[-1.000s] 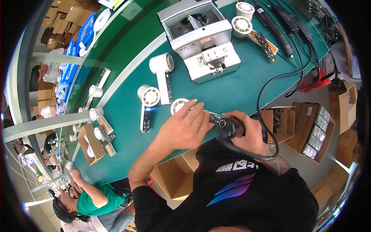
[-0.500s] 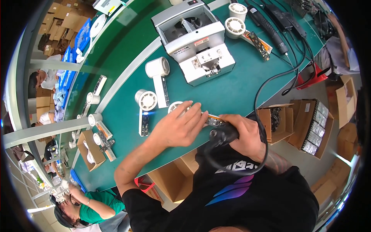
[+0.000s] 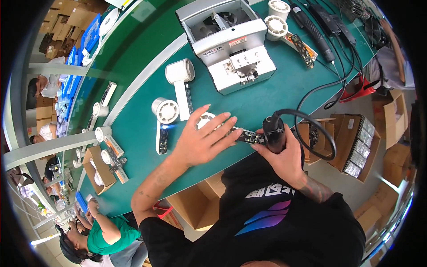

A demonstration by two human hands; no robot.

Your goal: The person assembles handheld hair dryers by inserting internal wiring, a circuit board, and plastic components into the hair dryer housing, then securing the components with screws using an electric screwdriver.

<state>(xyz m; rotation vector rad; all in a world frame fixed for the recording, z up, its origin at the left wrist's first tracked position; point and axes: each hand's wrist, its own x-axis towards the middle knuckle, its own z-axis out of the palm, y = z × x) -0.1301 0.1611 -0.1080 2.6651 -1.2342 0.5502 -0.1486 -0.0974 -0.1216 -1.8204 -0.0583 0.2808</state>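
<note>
My left hand (image 3: 198,141) rests with fingers spread over a white handheld fan (image 3: 205,119), hiding part of its head and handle. From under the fingertips the fan's exposed circuit board (image 3: 249,136) reaches toward my right hand (image 3: 286,163). That hand is wrapped round a black corded electric screwdriver (image 3: 273,133), its cable end up; the tip is hidden. My right thumb lies by the end of the board. Left of the hands is a second fan (image 3: 167,111) with a lit board in its handle, and behind it a third fan (image 3: 179,71).
A grey screw feeder (image 3: 240,58) stands at the back of the green bench (image 3: 222,104). Two more fans (image 3: 276,26) and another electric screwdriver (image 3: 313,33) lie at the back right, among cables. An open cardboard box (image 3: 100,171) sits at left; a co-worker in green (image 3: 106,236) is beyond.
My right hand has turned the screwdriver from tilted to more upright, swinging its cable up and right. The left hand's fingers have spread wider, and more of the circuit board shows.
</note>
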